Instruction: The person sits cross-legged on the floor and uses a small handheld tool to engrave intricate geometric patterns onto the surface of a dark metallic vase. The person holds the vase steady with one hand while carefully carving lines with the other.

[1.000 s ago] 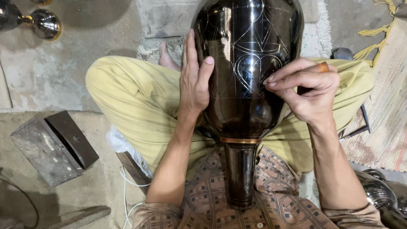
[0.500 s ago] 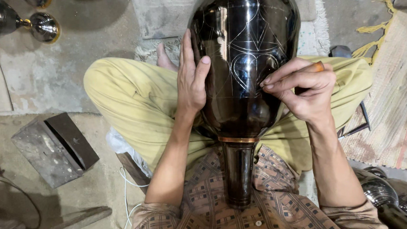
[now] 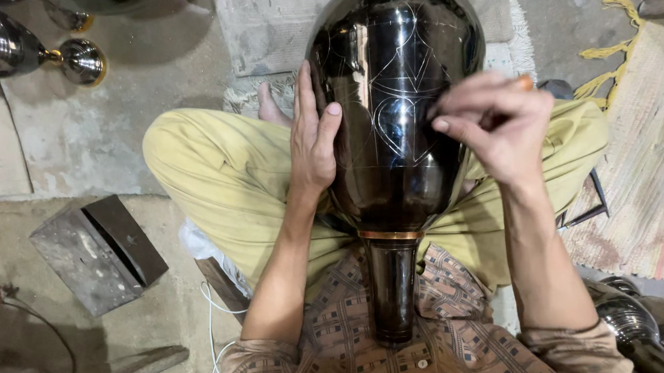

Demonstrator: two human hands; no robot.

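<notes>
A large glossy black vase (image 3: 397, 107) lies across my lap, its neck toward my chest and a copper band where the neck begins. Fine engraved lines and a heart-like outline show on its body. My left hand (image 3: 312, 136) rests flat against the vase's left side, fingers spread upward. My right hand (image 3: 497, 126) hovers over the right side of the body with fingers pinched on a small orange-tipped tool (image 3: 523, 81), its tip hidden by the fingers and slightly blurred.
I sit cross-legged in yellow trousers (image 3: 218, 181) on a concrete floor. A metal block (image 3: 99, 253) lies at left, shiny metal vessels (image 3: 11, 51) at top left and more (image 3: 663, 333) at bottom right. A woven mat (image 3: 654, 163) is on the right; white cables (image 3: 212, 336) run near my left knee.
My right hand has lifted and shifted up and right across the vase's surface, now blurred by motion. The left hand and the vase stay as they were.
</notes>
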